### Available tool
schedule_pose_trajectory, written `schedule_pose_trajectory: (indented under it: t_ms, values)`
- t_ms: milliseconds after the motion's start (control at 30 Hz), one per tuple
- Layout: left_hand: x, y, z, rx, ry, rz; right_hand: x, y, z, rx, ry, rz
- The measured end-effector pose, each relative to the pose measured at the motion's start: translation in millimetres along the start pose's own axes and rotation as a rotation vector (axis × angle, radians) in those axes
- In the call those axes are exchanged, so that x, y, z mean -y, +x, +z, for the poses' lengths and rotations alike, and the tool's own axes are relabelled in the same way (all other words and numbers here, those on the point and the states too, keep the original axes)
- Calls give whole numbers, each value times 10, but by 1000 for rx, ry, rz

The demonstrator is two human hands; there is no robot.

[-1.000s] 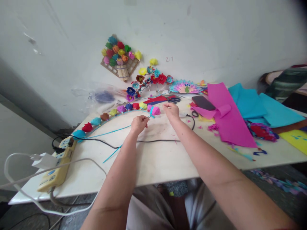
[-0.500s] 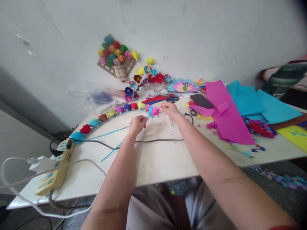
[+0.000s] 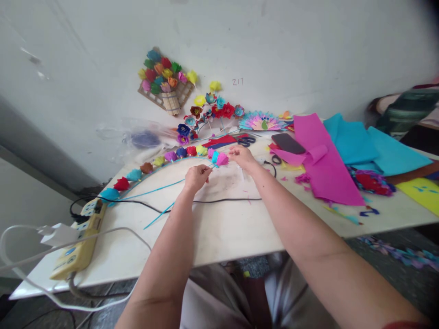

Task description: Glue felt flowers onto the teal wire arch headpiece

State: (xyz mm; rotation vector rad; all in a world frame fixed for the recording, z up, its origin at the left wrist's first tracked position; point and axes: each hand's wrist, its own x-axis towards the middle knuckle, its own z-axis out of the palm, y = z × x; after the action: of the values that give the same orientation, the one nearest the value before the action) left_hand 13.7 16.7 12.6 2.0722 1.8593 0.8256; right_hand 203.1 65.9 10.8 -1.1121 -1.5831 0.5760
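Centre: whether pink paper flower (image 3: pixel 222 159) is touched by bare right hand (image 3: pixel 242 156) can't be resolved. Flat yellow sheet (image 3: pixel 422 200) cropped at right edge.

soft diffuse light, slight blur, edges stretched

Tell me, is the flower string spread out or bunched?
Spread out: the flower string makes a curve on the table, from the blue flower by the power strip toward the left hand.
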Motion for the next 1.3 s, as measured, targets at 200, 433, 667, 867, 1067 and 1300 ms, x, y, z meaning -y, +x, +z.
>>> schedule_pose_trajectory:
  t_ms: [200,433,667,867,1067,1300]
  values:
    - [15,8,12,-1,-11,7,-13,-2,19,5,15,19]
    - [18,13,14,15,-31,25,-24,7,28,-10,-10,40]
    - [32,21,19,18,-41,25,-55,26,38,-35,-26,83]
    - [32,14,8,29,-61,20,-51,53,-74,-121,-67,-13]
    - [37,9,-9,51,-114,5,113,27,-148,-65,-220,-382]
    - [52,11,-12,70,-183,9,185,-50,-15,95,-428,-578]
